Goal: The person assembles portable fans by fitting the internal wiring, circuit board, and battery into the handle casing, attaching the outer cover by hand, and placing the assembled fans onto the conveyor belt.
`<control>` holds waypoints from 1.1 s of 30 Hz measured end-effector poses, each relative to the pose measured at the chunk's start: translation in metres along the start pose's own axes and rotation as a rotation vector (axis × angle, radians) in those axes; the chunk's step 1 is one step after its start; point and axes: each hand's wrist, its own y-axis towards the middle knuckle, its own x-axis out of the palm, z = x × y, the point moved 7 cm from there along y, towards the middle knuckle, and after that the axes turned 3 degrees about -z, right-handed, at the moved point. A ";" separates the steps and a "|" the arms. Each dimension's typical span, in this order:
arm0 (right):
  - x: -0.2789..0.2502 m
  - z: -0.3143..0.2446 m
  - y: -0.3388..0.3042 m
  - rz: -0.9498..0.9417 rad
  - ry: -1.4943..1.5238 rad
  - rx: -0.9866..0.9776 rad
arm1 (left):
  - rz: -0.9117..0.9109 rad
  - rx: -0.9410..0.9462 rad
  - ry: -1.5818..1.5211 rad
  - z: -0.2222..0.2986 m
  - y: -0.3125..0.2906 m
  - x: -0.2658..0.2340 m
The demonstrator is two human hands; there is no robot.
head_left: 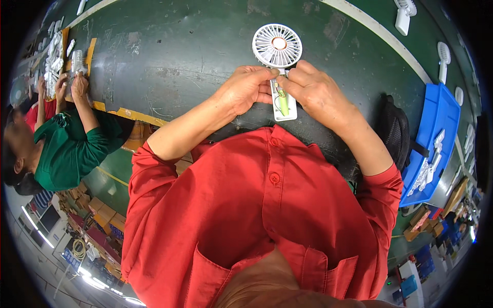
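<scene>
In front of me on the dark green work surface lies a white handheld fan (263, 50), its round grille away from me. Its handle is opened up, and a light-green cylindrical battery (284, 105) and thin wires show inside. My left hand (245, 88) grips the fan at the neck, thumb on top and fingers curled along the handle's left side. From the right, my right hand (318, 92) pinches at the top of the handle, just below the grille. Whatever small part is between its fingertips is hidden.
A blue bin (436, 110) with white and clear parts stands at my right beside a black mesh bag (394, 123). More white fans (444, 56) lie along the far right. At left, a co-worker in green (72, 146) handles a fan near piled white parts (53, 64).
</scene>
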 end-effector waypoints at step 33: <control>0.009 0.032 -0.042 0.364 0.340 0.376 | 0.073 0.064 0.078 -0.011 0.004 0.000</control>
